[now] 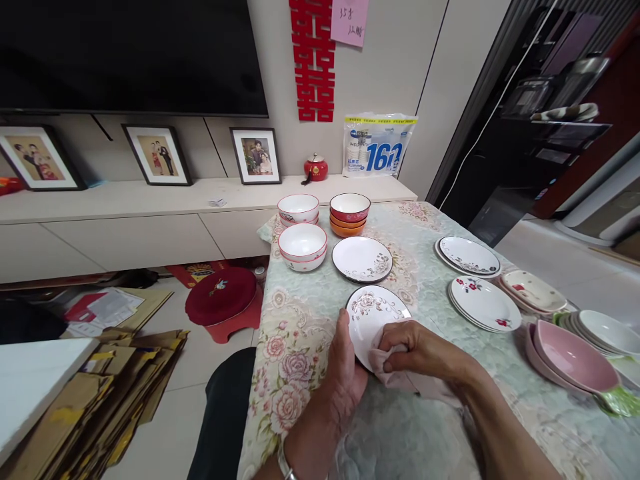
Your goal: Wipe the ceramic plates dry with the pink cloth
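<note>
My left hand (345, 360) grips the left edge of a white plate (361, 327) with a dark rim and brown floral pattern, tilted up over the table. In my right hand (413, 347) is a pale pink cloth (395, 373), bunched under the fingers and pressed on the plate's face. The cloth's loose end trails to the right below my wrist. Just beyond, a similar floral plate (361, 259) lies on the tablecloth. Behind it stand stacked white bowls with red rims (303, 243) and a stack of red and orange bowls (349, 215).
To the right stand stacks of plates (483, 303), pink leaf-shaped dishes (575, 360) and white bowls (610, 330). A floral tablecloth (295, 373) covers the table. A red stool (223, 300) and flattened cardboard (95, 393) are on the left. A white cabinet (125, 233) runs behind.
</note>
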{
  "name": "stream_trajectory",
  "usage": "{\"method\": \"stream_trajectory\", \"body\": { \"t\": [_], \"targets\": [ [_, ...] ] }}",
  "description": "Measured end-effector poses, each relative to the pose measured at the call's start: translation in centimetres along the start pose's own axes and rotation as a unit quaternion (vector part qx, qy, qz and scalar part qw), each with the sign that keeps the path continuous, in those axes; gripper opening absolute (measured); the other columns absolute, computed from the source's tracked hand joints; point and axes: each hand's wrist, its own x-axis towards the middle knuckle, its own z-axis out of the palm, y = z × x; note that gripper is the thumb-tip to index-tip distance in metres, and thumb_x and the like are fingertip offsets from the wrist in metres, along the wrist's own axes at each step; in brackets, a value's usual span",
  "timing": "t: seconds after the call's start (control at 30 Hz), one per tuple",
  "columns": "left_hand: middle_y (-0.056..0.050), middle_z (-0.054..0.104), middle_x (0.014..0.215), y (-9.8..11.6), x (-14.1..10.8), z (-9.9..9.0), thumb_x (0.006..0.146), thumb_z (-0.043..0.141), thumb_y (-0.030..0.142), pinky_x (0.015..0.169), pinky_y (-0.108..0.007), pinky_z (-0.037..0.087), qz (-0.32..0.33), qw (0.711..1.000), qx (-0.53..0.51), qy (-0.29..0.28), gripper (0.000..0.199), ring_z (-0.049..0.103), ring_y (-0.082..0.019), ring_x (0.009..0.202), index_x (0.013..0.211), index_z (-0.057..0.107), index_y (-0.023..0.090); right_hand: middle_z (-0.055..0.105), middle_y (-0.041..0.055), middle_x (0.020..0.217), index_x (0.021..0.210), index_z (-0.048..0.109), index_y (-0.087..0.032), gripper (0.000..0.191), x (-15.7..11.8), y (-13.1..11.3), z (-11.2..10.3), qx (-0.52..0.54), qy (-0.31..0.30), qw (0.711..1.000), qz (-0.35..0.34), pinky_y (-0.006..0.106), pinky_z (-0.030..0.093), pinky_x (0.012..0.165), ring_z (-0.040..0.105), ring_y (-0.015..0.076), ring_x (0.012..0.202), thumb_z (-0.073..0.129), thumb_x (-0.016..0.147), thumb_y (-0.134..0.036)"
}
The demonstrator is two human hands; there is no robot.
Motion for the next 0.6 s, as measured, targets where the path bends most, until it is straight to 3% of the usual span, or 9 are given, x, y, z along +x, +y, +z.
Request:
{"method": "stream_trajectory", "body": {
  "t": [0.13, 0.27, 0.4, 0.6],
  "targets": [
    [-0.013, 0.072, 0.11, 0.0, -0.2, 0.4, 0.088, 0.047, 0.055, 0.098, -0.041, 0.047, -0.001, 1.0, 0.026, 0.007, 0.056, 0.063, -0.03, 0.11, 0.117, 0.066, 0.011, 0.071, -0.003, 0.085, 0.081, 0.073, -0.025, 0.015, -1.0, 1.4, -1.0, -0.017, 0.006, 0.998, 0.06, 0.026, 0.046, 0.076, 0.064, 0.0182, 0.083, 0.062, 0.075, -0.016],
    [-0.013, 0.074, 0.106, 0.2, -0.3, 0.6, 0.088, 0.045, 0.057, 0.096, -0.041, 0.048, -0.008, 0.999, 0.042, 0.023, 0.057, 0.063, -0.03, 0.11, 0.117, 0.065, 0.012, 0.069, -0.0021, 0.084, 0.079, 0.07, -0.024, 0.014, -1.6, 2.3, -1.8, -0.088, 0.075, 0.985, 0.13, 0.025, 0.043, 0.071, 0.062, 0.0183, 0.082, 0.059, 0.074, -0.018],
    [-0.014, 0.073, 0.108, 0.2, -0.2, 0.5, 0.087, 0.048, 0.057, 0.094, -0.039, 0.049, -0.003, 0.998, 0.052, 0.039, 0.055, 0.064, -0.029, 0.11, 0.116, 0.066, 0.013, 0.066, 0.0011, 0.086, 0.079, 0.066, -0.022, 0.013, -1.3, 2.7, -2.2, -0.183, 0.17, 0.952, 0.174, 0.026, 0.039, 0.067, 0.059, 0.018, 0.08, 0.053, 0.08, -0.023],
    [-0.013, 0.072, 0.113, 0.3, -0.2, 0.4, 0.087, 0.05, 0.054, 0.093, -0.039, 0.05, 0.002, 0.998, 0.051, 0.049, 0.052, 0.064, -0.028, 0.11, 0.118, 0.065, 0.015, 0.061, 0.0045, 0.086, 0.087, 0.064, -0.021, 0.018, 0.1, 3.8, -1.5, -0.293, 0.288, 0.897, 0.162, 0.028, 0.038, 0.072, 0.058, 0.0194, 0.082, 0.047, 0.089, -0.026]
  ]
}}
